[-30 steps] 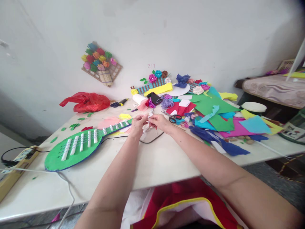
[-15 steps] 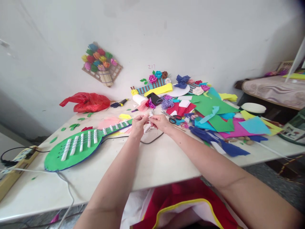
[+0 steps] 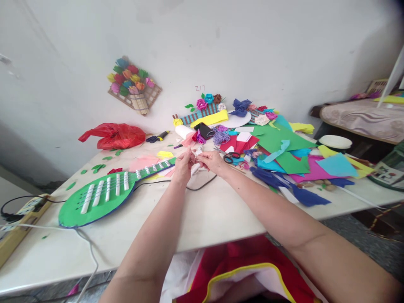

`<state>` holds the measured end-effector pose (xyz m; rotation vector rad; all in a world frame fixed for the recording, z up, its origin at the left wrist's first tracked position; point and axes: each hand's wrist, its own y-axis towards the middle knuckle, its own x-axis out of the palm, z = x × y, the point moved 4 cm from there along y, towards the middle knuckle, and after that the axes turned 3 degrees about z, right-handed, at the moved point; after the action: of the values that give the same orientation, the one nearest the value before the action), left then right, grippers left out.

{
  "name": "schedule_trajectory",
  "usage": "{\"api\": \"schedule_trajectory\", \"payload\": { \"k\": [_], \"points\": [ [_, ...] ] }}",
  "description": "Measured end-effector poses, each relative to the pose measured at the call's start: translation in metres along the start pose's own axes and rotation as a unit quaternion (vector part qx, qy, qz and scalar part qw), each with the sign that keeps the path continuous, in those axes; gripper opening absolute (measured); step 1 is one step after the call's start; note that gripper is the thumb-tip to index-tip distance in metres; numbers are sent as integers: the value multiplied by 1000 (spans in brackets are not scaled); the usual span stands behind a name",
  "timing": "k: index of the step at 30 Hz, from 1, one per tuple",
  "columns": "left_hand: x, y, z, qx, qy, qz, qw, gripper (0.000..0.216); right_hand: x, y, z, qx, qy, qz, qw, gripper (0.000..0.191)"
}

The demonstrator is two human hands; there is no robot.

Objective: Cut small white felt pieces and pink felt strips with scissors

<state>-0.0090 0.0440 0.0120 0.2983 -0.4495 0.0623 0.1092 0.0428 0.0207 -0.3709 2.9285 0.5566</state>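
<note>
Over the table's middle, my left hand (image 3: 183,165) and my right hand (image 3: 211,162) meet with closed fingertips. Between them they pinch a small pale piece (image 3: 193,156), largely covered by the fingers; its kind cannot be made out. Just beneath the hands lies a whitish object, partly hidden, near a black cable (image 3: 202,187). The neck of a green paper guitar (image 3: 104,194) with white bars ends just left of my left hand. Scissors (image 3: 232,157) with black and red handles lie to the right of my right hand.
A red plastic bag (image 3: 118,135) and pliers (image 3: 159,136) lie back left. Coloured paper sheets (image 3: 284,143) cover the right side. A phone (image 3: 203,130), purple yarn (image 3: 221,135) and paper flowers (image 3: 202,104) are behind the hands. A power strip (image 3: 27,221) lies at the left edge.
My left hand has turned slightly and its fingers have shifted up around the pale piece. My right hand stays almost in place. The things on the table have not moved.
</note>
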Motion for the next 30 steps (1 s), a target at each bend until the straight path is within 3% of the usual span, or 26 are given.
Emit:
{"api": "schedule_trajectory", "payload": {
  "k": [6, 15, 25, 30],
  "points": [
    [-6, 1, 4, 6, 12, 21, 1000, 29, 3, -1, 0, 23, 16, -25, 999, 23],
    [-8, 1, 3, -2, 53, 55, 997, 27, 3, -1, 7, 87, 144, -45, 985, 36],
    [-3, 0, -1, -13, 90, 39, 995, 35, 1, -2, 6, 101, 106, -26, 989, 30],
    [-1, -2, -3, -34, 65, 34, 997, 37, 1, -3, 7, 100, 96, -49, 989, 31]
  ]
}}
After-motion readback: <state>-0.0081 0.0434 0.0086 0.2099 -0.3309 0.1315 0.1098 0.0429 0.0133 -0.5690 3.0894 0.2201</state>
